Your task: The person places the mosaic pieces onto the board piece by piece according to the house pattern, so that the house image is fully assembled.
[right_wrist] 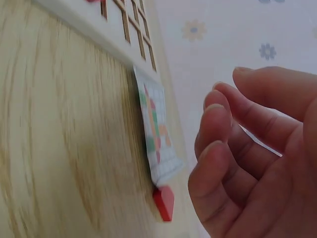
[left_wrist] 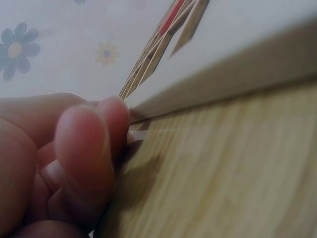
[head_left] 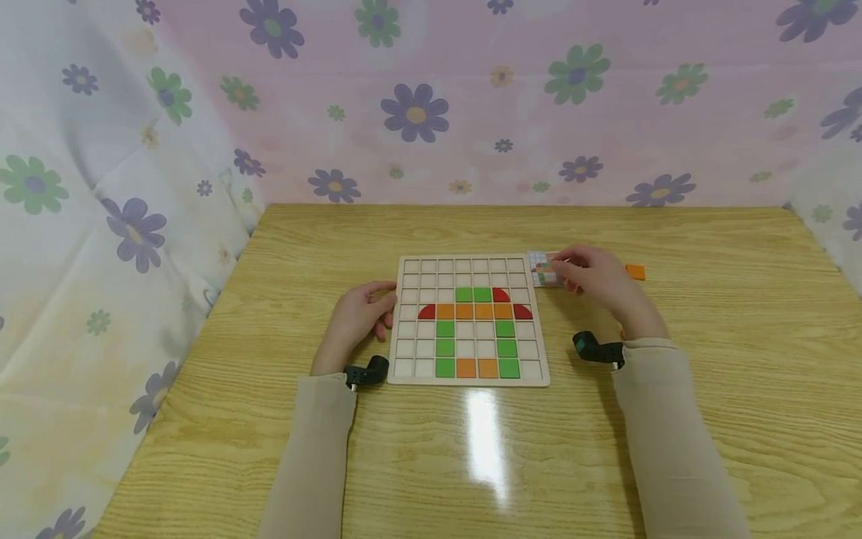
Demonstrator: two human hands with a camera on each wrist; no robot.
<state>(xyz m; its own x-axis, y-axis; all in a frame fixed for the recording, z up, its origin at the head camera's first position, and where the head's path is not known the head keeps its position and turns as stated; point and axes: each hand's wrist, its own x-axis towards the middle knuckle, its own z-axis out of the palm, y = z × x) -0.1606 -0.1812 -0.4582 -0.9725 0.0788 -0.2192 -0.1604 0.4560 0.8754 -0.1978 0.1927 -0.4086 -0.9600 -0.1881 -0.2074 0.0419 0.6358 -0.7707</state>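
A wooden grid board (head_left: 413, 347) lies flat, with green squares (head_left: 445, 348), orange squares (head_left: 483, 311) and red quarter-round pieces (head_left: 500, 295) set in some of its cells. At its left edge rests my left hand (head_left: 358, 314), its fingertips right at the side of the frame in the left wrist view. My right hand (head_left: 595, 281) hovers over a printed pattern card (head_left: 541, 278) beside the board's upper right corner. Its fingers bend loosely and nothing shows between them in the right wrist view. A loose red piece (right_wrist: 164, 203) lies by the card's end.
On the wood-grain table (head_left: 431, 449) an orange piece (head_left: 635, 272) lies right of my right hand. Another orange bit (head_left: 622, 335) is mostly hidden by the right wrist. Flowered cloth (head_left: 512, 97) hangs behind the table and along its sides.
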